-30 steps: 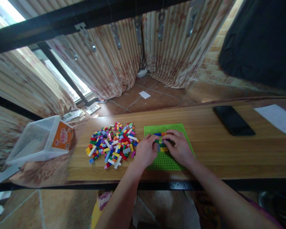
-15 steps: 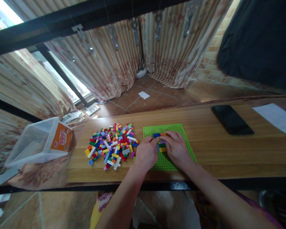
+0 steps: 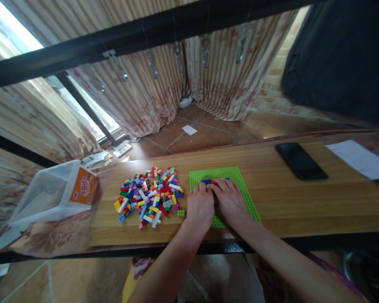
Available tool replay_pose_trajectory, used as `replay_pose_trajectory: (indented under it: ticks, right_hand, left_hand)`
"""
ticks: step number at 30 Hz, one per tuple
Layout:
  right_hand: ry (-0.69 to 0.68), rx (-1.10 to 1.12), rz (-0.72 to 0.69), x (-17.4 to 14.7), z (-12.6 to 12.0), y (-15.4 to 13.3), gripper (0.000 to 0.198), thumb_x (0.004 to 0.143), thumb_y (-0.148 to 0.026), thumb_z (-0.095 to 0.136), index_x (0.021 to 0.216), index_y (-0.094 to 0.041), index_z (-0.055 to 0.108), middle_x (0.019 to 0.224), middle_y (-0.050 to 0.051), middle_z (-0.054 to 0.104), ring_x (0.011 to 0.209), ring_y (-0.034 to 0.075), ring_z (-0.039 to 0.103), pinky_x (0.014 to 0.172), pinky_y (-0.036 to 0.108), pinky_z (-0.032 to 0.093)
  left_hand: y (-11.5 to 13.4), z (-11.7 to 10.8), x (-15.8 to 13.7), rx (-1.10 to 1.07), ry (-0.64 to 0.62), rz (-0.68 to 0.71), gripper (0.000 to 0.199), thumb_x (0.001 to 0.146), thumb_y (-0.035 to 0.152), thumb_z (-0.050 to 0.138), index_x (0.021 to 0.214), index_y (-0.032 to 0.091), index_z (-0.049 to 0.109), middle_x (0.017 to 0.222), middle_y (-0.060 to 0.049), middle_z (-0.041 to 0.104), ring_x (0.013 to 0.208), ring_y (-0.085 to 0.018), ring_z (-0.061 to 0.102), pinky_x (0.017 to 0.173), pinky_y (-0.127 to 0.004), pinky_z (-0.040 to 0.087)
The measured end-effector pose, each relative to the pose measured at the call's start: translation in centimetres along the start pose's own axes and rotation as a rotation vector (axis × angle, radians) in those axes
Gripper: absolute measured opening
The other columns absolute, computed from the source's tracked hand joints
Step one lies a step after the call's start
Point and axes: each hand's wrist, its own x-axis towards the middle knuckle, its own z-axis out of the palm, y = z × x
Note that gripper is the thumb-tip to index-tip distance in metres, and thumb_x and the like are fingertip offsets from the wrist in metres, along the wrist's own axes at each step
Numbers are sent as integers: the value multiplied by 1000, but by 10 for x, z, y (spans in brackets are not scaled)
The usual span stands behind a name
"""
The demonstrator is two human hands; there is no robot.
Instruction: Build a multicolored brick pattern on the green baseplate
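A green studded baseplate (image 3: 246,201) lies on the wooden tabletop, carrying rows of building bricks (image 3: 207,181), of which blue and orange ones show along the far side. My left hand (image 3: 201,207) is closed over the left end of these bricks, fingers together and bent down. Beside it, almost touching, my right hand (image 3: 232,201) presses on the same bricks with its fingers curled over them. Both hands hide most of the built part and what lies under the fingertips. A loose green brick (image 3: 181,213) sits just left of my left hand.
Left of the baseplate spreads a pile of mixed coloured bricks (image 3: 151,195). A clear plastic box (image 3: 47,189) with an orange label stands farther left. To the right lie a black phone (image 3: 301,160) and a white paper sheet (image 3: 360,158). A dark bar (image 3: 164,29) crosses above.
My right hand has slid over the bricks and covers the yellow and green ones that showed before. My left hand has shifted slightly right, uncovering the loose green brick. The view has tilted a little.
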Motion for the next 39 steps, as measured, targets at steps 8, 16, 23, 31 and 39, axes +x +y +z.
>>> replay_pose_trajectory:
  ticks: [8,16,23,31,39]
  right_hand:
    - [147,298,17,5,3,19,38,87,-8,40,105,-17,71,113,12,70,105,24,60,96,42,47]
    - [312,487,315,19,-13,53,30,87,-21,44,96,-21,72,99,8,74,94,22,67,88,42,53]
    - [284,500,345,19,-19,53,28,86,-25,47,94,-20,73,99,9,74,91,22,68,85,40,54]
    - [247,468,326,19,-13,52,27,84,-25,47,90,-21,73,97,8,75,90,22,68,87,40,53]
    - [203,394,252,16,-3,50,28,86,-26,45,92,-19,72,99,11,73,93,24,67,89,43,52]
  left_hand:
    - [-17,14,-10,-215,163,27,49,89,6,43,135,19,53,110,-10,61,103,-23,60,92,-37,51]
    - [-31,12,-4,-502,354,-62,41,93,8,38,126,17,60,115,-11,63,104,-20,62,95,-34,52]
    - [-21,21,-6,-356,342,96,32,94,16,45,117,20,67,120,-11,60,107,-23,56,96,-37,49]
    - [-7,13,-11,-130,211,82,31,96,24,45,120,20,64,132,-11,57,113,-28,53,96,-48,45]
    - [6,12,-17,-126,181,64,51,94,47,52,131,12,56,142,-17,51,125,-33,47,110,-63,31]
